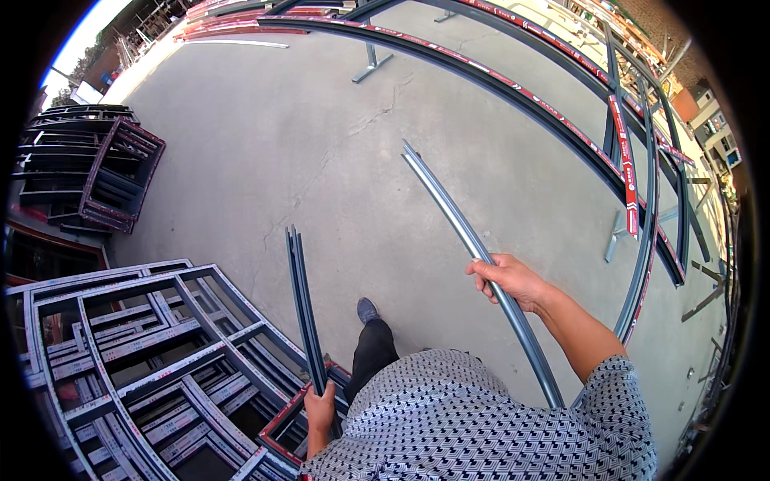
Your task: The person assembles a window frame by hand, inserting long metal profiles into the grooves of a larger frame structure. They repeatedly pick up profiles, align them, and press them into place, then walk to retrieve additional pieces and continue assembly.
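My right hand (509, 280) grips a long grey metal strip (449, 208) near its middle; the strip reaches forward over the concrete and back past my elbow. My left hand (319, 409) is closed around the lower end of a bundle of short dark metal strips (301, 289), which points up and ahead. My dark trouser leg and shoe (367, 311) step forward between the two.
A stack of grey window frames (136, 353) lies on the ground at lower left. Dark frames (88, 168) are piled at far left. Long dark profiles with red tape (561, 120) rest on metal stands across the back and right. Cracked concrete floor (305, 144) lies ahead.
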